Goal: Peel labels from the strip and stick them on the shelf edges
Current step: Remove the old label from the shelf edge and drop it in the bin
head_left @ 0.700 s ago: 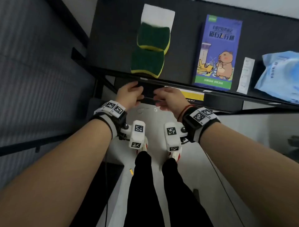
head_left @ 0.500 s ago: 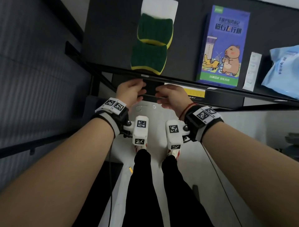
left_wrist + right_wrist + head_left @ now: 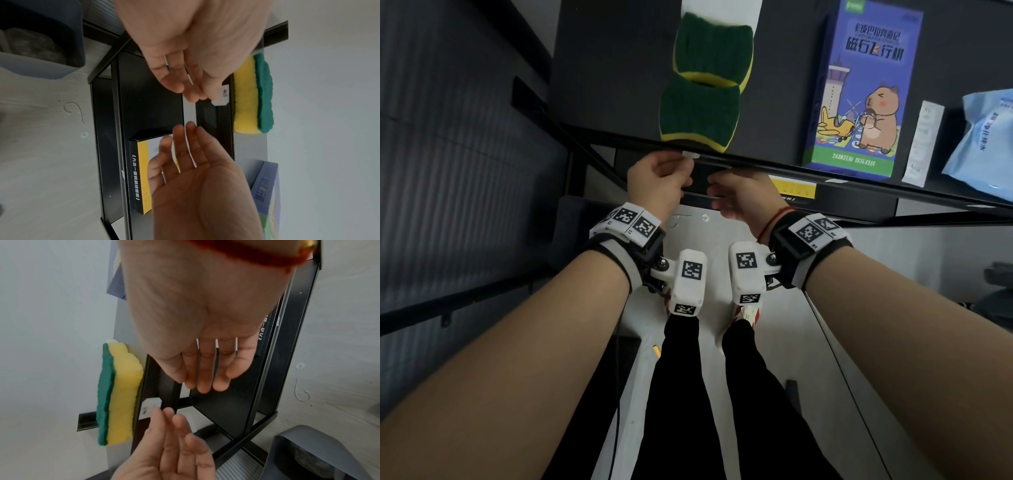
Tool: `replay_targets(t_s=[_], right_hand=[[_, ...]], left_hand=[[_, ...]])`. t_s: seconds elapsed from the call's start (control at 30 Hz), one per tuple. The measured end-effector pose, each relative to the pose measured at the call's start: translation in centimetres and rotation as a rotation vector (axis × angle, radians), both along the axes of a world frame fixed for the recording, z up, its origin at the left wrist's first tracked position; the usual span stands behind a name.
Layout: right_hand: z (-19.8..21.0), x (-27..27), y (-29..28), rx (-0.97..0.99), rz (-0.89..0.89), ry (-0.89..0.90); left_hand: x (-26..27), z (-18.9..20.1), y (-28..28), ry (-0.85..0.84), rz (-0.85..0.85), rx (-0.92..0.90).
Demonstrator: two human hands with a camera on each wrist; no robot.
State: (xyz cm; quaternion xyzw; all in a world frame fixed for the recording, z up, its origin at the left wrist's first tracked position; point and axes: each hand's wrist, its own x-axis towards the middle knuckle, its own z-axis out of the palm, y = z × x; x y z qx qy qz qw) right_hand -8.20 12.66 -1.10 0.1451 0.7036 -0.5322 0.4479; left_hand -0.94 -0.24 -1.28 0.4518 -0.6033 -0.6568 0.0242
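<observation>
A small white label (image 3: 690,155) with dark writing sits on the black front edge of the upper shelf (image 3: 791,168), just below a green-and-yellow sponge (image 3: 700,113). My left hand (image 3: 661,178) reaches up to it, and its straight fingertips (image 3: 162,412) touch the label (image 3: 150,407). In the left wrist view the label (image 3: 223,95) shows beside the left fingers (image 3: 195,92). My right hand (image 3: 739,197) hovers a little right and lower, fingers (image 3: 205,379) straight, palm bare, holding nothing. No label strip shows in any view.
The shelf top carries a second sponge (image 3: 712,44), a blue game box (image 3: 866,89), a white sachet (image 3: 923,144) and a blue pack (image 3: 986,144). A yellow-and-black box (image 3: 794,188) lies on the lower shelf. A grey bin (image 3: 41,40) stands on the floor at the left.
Both hands were curled close together under the shelf edge; now their fingers are straight and apart. The left hand has risen to the edge, where the white label now shows.
</observation>
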Motion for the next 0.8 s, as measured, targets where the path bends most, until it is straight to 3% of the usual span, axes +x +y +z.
replay_targets(t_s=[0.6,0.8], right_hand=[[0.4,0.1,0.0,-0.029,-0.022,0.005],[0.8,0.2,0.8,-0.032,-0.023,-0.002]], left_hand=[[0.6,0.2,0.0,-0.037,-0.032,0.163],[1.0,1.4,0.5,-0.027,-0.088,0.142]])
